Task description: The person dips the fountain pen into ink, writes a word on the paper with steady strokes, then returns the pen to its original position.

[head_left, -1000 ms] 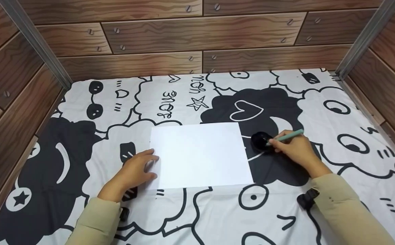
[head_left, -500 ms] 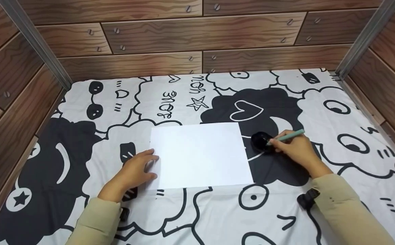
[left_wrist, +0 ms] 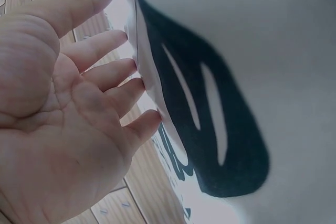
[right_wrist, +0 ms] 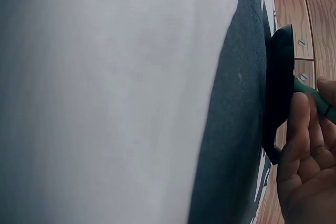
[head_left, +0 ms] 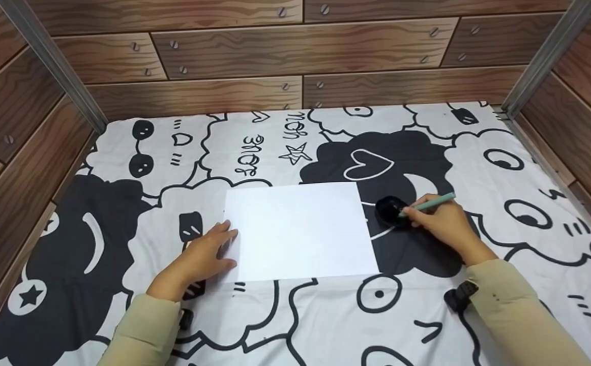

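Observation:
A blank white sheet of paper (head_left: 300,234) lies flat on the patterned cloth. My left hand (head_left: 201,254) rests at its left edge, fingers spread and thumb apart; in the left wrist view, the fingertips (left_wrist: 137,66) reach down to the surface. To the right of the paper sits a small shallow black dish (head_left: 390,210), seen from the side in the right wrist view. My right hand (head_left: 440,223) pinches a slim green pen-like stick (head_left: 435,202) between thumb and fingers. The stick slants, its lower end at the dish's right side; the tip's details are too small to make out.
A black-and-white cartoon cloth (head_left: 255,325) covers the table, with small wrinkles in it. Wood-plank-patterned walls (head_left: 295,51) close in the back and both sides, with grey metal posts (head_left: 54,63) at the corners. A black strap piece (head_left: 461,297) sits by the right cuff.

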`<move>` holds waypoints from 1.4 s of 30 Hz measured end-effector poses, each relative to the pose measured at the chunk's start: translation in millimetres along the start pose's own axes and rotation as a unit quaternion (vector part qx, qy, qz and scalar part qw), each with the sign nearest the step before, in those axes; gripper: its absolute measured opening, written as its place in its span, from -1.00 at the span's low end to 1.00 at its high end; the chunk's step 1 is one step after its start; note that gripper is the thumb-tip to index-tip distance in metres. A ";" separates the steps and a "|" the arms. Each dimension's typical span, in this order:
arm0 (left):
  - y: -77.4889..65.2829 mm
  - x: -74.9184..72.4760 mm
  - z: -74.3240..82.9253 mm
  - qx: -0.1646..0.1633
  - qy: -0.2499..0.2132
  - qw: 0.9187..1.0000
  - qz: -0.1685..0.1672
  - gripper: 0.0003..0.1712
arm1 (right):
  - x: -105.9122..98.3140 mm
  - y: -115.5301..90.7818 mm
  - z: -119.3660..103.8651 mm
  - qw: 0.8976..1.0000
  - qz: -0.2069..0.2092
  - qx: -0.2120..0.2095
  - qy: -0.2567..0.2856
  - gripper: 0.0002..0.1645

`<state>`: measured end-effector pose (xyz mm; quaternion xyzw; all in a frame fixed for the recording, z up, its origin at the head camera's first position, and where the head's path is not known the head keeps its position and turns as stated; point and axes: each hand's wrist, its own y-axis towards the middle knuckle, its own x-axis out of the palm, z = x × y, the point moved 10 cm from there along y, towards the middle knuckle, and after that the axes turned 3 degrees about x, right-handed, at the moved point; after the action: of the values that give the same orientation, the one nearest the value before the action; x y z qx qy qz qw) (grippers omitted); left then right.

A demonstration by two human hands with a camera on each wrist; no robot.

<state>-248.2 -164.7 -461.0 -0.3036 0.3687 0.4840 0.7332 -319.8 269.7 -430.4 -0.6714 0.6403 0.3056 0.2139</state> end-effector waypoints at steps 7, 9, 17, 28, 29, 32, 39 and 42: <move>-0.5 0.6 -0.2 -0.004 -0.002 1.000 -0.006 -0.28 | 0.1 0.3 0.7 1.000 0.002 0.006 -0.004 -0.64; -0.4 0.9 -0.4 -0.004 -0.001 1.000 -0.008 -0.28 | 0.2 0.7 0.9 1.000 0.003 0.008 -0.007 -0.63; -0.1 1.0 -0.3 -0.001 -0.003 1.000 -0.009 -0.27 | 0.8 1.2 1.9 1.000 0.001 0.011 -0.011 -0.64; -0.9 0.4 0.4 -0.003 -0.007 1.000 0.000 -0.27 | 0.5 0.0 0.8 1.000 -0.002 0.007 -0.022 -0.64; -1.0 0.4 0.5 -0.004 -0.007 1.000 0.000 -0.27 | 0.2 -0.2 0.7 1.000 -0.002 0.007 -0.022 -0.64; -1.0 0.5 0.9 -0.005 -0.006 1.000 -0.002 -0.27 | -0.3 -0.4 1.3 1.000 0.000 0.009 -0.023 -0.64; -0.8 0.5 1.1 -0.005 -0.004 1.000 -0.002 -0.28 | -0.6 -0.3 1.8 1.000 0.002 0.007 -0.021 -0.64; -0.6 0.7 1.1 -0.004 -0.002 1.000 -0.002 -0.28 | -0.7 -0.3 1.9 1.000 0.002 0.007 -0.018 -0.64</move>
<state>-247.2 -163.7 -460.9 -0.3063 0.3650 0.4842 0.7338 -319.8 271.5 -431.3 -0.6630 0.6395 0.3142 0.2295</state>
